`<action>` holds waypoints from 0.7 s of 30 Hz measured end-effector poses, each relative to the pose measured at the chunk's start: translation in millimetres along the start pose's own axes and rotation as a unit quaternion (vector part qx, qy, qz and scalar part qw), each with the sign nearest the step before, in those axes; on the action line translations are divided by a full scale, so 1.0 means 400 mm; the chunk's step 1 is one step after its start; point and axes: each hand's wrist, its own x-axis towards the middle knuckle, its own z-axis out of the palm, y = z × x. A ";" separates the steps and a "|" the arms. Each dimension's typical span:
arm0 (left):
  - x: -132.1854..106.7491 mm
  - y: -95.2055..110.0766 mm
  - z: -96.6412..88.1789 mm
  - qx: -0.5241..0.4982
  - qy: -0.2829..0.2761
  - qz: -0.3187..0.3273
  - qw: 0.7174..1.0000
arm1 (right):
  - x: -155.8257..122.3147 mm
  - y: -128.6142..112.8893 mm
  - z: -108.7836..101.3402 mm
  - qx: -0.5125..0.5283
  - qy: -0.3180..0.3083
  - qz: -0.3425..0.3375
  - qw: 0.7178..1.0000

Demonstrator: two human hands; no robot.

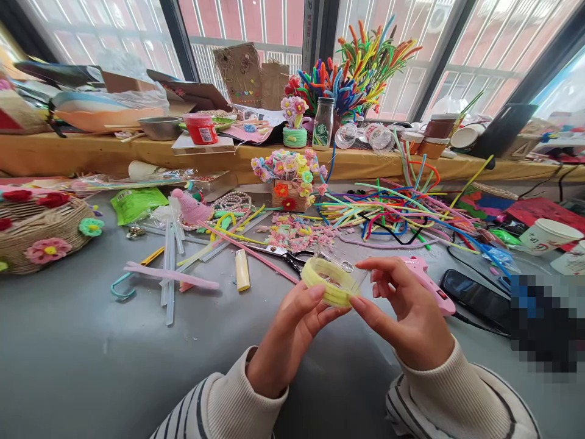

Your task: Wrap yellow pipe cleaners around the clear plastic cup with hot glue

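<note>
A small clear plastic cup [359, 281] lies tilted above the table, with yellow pipe cleaner [337, 297] wound round it in several turns. My left hand [299, 323] holds it from the left, thumb on the yellow winding and fingers underneath. On the other side, my right hand [409, 314] grips it between thumb and index finger, the thumb tip pressing the winding's lower right. Just behind the cup lie black-handled scissors [292, 259]. A pink glue gun [427, 280] rests partly behind my right hand.
Glue sticks [168, 280], a pink pipe cleaner [171, 275] and a yellow lighter [242, 271] lie to the left. Farther back are a pipe-cleaner pile [384, 210] and a flower box [290, 194]. A black phone [475, 299] lies right, a twine-wrapped basket [46, 235] far left.
</note>
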 end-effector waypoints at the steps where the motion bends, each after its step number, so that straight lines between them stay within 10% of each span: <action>1: 0.000 -0.001 -0.001 0.002 0.003 0.001 1.000 | 0.000 0.001 0.000 0.001 0.000 0.001 1.000; 21: 0.002 -0.006 -0.007 0.009 -0.017 0.011 1.000 | -0.001 0.003 0.001 -0.004 -0.008 -0.003 1.000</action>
